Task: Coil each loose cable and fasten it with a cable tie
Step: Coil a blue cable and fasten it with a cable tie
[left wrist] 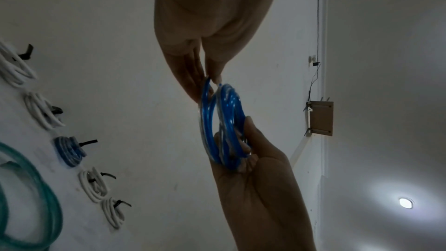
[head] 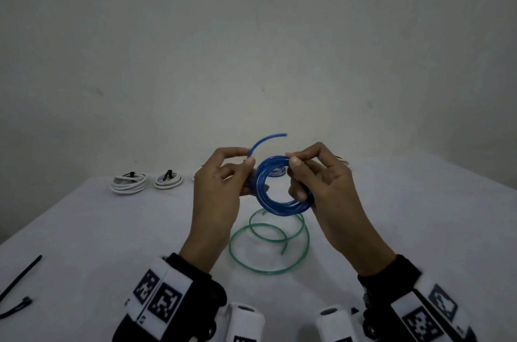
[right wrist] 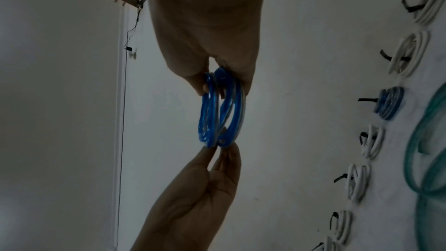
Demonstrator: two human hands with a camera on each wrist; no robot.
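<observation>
Here, centre of the head view, the blue cable (head: 284,185) is held up in the air above the worktop (head: 391,215), wound into a small ring of several turns, with one free tail arcing up and to the right above it. Left hand (head: 216,190): thumb and forefinger pinch the cable at the ring's left side, where the tail leaves it. Right hand (head: 321,182): fingers (head: 295,166) curled round the ring's right side, thumb tip inside the loop, pinching the turns together. In the wrist views the turns (left wrist: 223,121) splay into two loose bunches, not yet lying flat against each other. Judgement: light, smooth plastic-jacketed cable, springy, holding its curve; likely to fan out or unwind if either pinch relaxes, and perhaps a bit slick. Best hold looks like one pinch across all turns at a single spot, leaving the opposite side bare for a tie. The tail is not yet wound in; no tie on this coil. Below it on the worktop, lower centre, a green cable (head: 268,241) lies in wide loose loops, untied. Toward the upper left, white coils (head: 129,182) rest on the worktop with black ties on them; the left wrist view shows a row of such coils and one tied blue coil (left wrist: 70,150). Loose black cable ties (head: 21,277) lie at the lower left edge.
</observation>
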